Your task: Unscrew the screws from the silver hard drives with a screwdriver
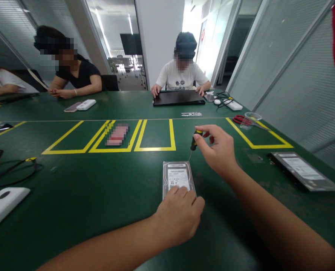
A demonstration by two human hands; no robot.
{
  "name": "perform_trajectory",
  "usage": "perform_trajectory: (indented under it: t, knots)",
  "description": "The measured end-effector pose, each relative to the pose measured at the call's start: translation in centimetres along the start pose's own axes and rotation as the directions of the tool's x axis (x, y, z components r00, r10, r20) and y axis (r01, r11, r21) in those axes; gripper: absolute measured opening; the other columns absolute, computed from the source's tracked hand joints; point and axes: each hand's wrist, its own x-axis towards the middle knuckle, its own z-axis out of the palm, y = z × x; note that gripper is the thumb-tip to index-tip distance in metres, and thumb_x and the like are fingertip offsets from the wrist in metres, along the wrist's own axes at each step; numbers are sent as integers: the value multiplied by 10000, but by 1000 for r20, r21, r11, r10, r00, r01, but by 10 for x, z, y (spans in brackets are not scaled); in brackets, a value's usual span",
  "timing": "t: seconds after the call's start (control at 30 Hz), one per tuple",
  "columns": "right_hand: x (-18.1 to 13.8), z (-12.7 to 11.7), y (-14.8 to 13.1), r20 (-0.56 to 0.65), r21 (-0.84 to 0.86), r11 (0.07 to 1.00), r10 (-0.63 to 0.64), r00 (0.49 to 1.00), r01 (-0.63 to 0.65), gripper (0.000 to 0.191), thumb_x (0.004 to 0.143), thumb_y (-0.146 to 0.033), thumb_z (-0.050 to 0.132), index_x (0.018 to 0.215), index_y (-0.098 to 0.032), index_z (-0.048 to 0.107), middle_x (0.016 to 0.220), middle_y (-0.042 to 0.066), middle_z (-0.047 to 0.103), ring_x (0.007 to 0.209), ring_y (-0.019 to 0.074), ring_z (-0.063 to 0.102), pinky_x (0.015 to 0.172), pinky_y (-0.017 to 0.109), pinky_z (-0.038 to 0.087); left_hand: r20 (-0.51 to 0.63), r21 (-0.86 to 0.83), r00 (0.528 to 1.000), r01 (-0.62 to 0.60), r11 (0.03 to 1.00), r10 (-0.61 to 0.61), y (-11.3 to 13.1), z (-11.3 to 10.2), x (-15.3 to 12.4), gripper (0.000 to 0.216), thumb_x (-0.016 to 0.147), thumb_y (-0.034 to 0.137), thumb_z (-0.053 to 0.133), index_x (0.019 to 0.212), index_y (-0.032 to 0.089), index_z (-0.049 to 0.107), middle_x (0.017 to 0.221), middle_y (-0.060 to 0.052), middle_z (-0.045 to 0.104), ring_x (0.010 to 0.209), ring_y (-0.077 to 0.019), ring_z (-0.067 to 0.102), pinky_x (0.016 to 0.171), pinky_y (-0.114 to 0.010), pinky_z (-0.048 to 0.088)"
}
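Note:
A hard drive (178,174) with a white label lies flat on the green table in front of me. My left hand (181,214) is closed over its near end, the curled fingers covering that part of the label. Above the far right corner, my right hand (216,146) grips the black and yellow handle of a screwdriver (195,140) between thumb and fingers. The screwdriver stands nearly upright, tilted slightly, and its thin shaft comes down at that corner of the drive. Whether a screw sits under the tip is too small to tell.
Another hard drive (305,171) lies at the right. Red-handled scissors (240,119) and a clear plastic cup (252,117) are behind it. Yellow tape (154,149) marks boxes on the table. A white device (6,207) and black cable (14,184) lie left. Several people sit around the table.

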Motion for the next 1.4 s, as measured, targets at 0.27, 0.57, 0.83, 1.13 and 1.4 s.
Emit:
perform_trajectory:
  t: [0.27,0.57,0.83,1.13,1.4]
  knots:
    - [0,-2,0,-9,-6,1000,13,1000,-13,170,875,-246,637,1018,-180,700,931,33,693,729,152,565,645,306,424,-4,-5,1000,2,1000,-2,1,0,1,94,930,293,500,917,200,507,870,-53,584,827,-267,546,734,-433,472]
    - [-2,1,2,-14,3,1000,31,999,-31,168,852,-259,662,1002,-184,670,919,28,660,742,146,550,652,304,422,-1,-12,1000,8,1000,-8,1,1,0,101,931,297,503,916,198,512,870,-59,582,836,-268,548,742,-434,465]
    - [-5,8,6,12,39,990,138,990,-138,290,835,-318,659,1087,-177,632,889,31,638,702,140,532,630,296,415,-16,-11,1000,-4,1000,4,0,-1,0,98,924,292,513,913,195,515,872,-59,577,830,-262,541,724,-418,454]
    - [-5,5,3,69,37,987,151,986,-154,293,851,-318,618,1103,-176,663,844,37,660,683,148,547,647,307,432,-170,19,971,-170,985,171,7,3,-10,124,881,303,531,846,194,485,786,-32,508,713,-225,494,604,-384,395]
    - [-5,6,3,105,87,982,157,982,-166,315,849,-290,587,1123,-155,662,917,59,683,691,145,556,649,305,434,-135,6,944,-302,953,300,8,3,-11,158,911,316,532,840,178,505,793,-33,518,702,-207,491,598,-378,407]
